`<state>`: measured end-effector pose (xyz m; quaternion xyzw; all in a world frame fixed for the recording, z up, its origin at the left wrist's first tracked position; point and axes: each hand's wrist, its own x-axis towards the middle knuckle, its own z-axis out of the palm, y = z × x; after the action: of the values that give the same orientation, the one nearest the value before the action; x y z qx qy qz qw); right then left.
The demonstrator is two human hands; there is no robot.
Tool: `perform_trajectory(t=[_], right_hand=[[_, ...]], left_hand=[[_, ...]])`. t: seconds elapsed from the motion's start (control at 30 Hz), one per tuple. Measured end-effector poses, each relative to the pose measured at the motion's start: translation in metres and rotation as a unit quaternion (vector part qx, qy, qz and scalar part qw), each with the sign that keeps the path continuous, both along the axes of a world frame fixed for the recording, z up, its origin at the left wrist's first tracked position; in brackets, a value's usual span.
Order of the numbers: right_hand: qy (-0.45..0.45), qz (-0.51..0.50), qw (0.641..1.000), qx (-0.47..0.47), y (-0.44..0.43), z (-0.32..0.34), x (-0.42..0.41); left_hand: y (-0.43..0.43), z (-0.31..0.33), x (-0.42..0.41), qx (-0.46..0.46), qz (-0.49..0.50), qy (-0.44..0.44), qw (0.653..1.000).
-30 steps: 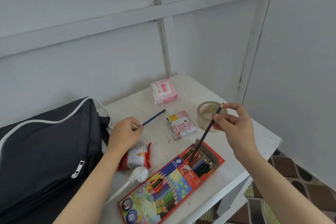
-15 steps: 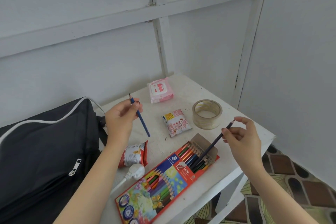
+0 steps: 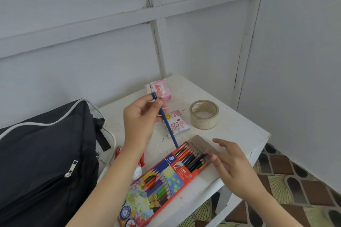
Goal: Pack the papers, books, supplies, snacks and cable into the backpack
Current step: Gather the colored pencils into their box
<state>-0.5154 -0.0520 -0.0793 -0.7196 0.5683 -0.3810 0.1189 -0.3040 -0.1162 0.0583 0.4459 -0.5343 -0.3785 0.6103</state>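
While the left hand (image 3: 142, 116) pinches the blue pencil (image 3: 167, 121) between thumb and curled fingers near its upper end, the pencil slants steeply. Its top points up and away toward the far wall, and its lower end touches the open mouth of the pencil box (image 3: 166, 180). The box lies flat along the table's (image 3: 239, 134) near edge, with its long axis on a diagonal. Its open end faces the right corner and its printed end sits at the near edge. The cardboard flap (image 3: 201, 143) is folded back, and the other pencils lie in a row parallel to the box.

The right hand (image 3: 232, 162) rests at that open end with its fingers loosely spread and nearly straight, the fingertips (image 3: 210, 153) touching the pencil ends. It grips nothing.

The black backpack (image 3: 46, 153) fills the table's left side, well apart from the box, with its outer zip closed. The roll of clear tape (image 3: 203, 114) stands near the right edge. A small snack packet (image 3: 177, 123) lies mid-table just behind the pencil, and a pink tissue pack (image 3: 160, 89) sits toward the far corner. Bare table shows between the tape and the box. A red packet (image 3: 118, 151) and a white plug (image 3: 137, 171) are partly hidden under the left forearm.
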Motion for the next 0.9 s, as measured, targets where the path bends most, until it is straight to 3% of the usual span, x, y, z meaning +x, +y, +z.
perform_trajectory(t=[0.2, 0.43, 0.6, 0.9], right_hand=[[-0.081, 0.02, 0.996, 0.036, 0.007, 0.0, 0.001], [-0.04, 0.025, 0.998, 0.044, 0.009, -0.006, 0.004], [0.059, 0.024, 0.998, 0.031, 0.005, -0.011, 0.006], [0.003, 0.024, 0.998, 0.049, 0.003, -0.013, 0.005]], left_hand=[[0.005, -0.016, -0.033, 0.031, -0.075, -0.012, 0.997], [0.0, -0.029, -0.047, 0.045, -0.105, -0.059, 0.992], [-0.005, -0.033, -0.047, 0.023, -0.118, -0.113, 0.986], [-0.012, -0.048, -0.046, 0.034, -0.158, -0.189, 0.969]])
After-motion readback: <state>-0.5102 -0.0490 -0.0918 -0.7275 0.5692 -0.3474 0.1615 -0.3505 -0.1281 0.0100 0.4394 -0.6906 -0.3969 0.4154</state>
